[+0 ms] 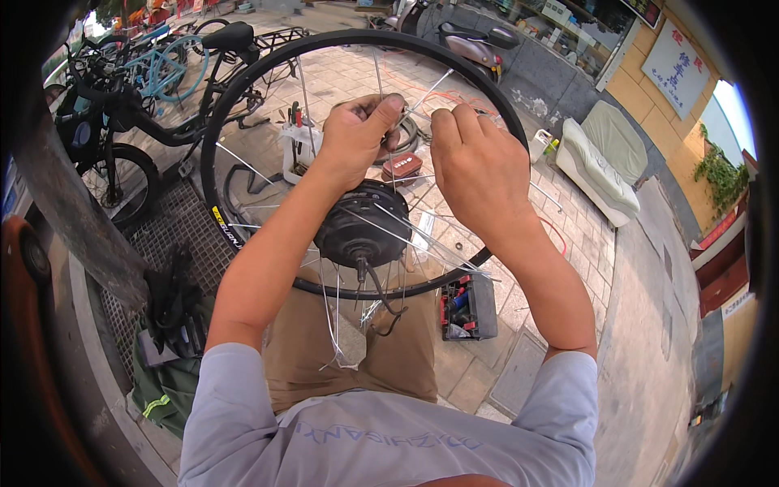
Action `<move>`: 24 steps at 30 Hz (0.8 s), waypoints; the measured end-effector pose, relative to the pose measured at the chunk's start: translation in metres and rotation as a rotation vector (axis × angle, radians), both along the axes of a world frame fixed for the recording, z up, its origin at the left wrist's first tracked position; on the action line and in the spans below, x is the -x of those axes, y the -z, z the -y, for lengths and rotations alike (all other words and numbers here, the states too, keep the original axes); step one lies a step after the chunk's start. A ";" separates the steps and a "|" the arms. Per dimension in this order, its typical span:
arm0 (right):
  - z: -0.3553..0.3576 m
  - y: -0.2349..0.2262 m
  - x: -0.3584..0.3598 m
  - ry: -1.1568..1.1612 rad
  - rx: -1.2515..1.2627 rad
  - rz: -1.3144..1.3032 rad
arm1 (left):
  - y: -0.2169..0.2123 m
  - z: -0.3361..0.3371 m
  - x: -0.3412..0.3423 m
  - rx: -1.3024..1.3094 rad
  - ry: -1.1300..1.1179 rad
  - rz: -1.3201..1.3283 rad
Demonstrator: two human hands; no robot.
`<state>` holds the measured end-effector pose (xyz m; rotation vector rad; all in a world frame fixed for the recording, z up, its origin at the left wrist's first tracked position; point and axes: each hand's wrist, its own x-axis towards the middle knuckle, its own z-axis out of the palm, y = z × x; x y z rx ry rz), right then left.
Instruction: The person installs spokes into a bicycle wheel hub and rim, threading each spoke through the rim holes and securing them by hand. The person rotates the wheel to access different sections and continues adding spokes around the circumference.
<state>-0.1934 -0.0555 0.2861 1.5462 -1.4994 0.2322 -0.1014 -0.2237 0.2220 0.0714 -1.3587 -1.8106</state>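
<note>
A black wheel rim is tilted in front of me above my lap. Inside its ring sits a black hub motor with a dark cable hanging from its axle. Several silver spokes run between hub and rim, while others hang loose below the hub. My left hand is closed above the hub, thumb pressed to the curled fingers around a spoke. Close by on the right, my right hand is pinched shut inside the rim; its fingertips are turned away, hiding what they hold.
Beyond the wheel, a white tool container and a red tin stand on the paving. An open toolbox lies right of my knees. Parked bicycles fill the far left; a covered sofa stands right.
</note>
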 end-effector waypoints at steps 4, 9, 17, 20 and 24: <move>0.004 -0.002 0.007 -0.096 0.004 0.131 | -0.002 0.002 -0.002 -0.019 0.017 0.031; 0.007 -0.001 0.008 -0.102 0.045 0.158 | -0.001 0.005 -0.001 -0.039 0.011 0.033; 0.010 -0.001 0.011 -0.120 0.049 0.138 | -0.001 0.004 -0.001 -0.051 0.005 0.032; 0.013 0.004 0.016 -0.112 0.074 0.096 | -0.002 0.003 0.001 -0.057 0.008 0.029; 0.010 0.004 0.010 -0.089 0.046 0.040 | 0.000 0.004 0.003 -0.043 -0.015 0.025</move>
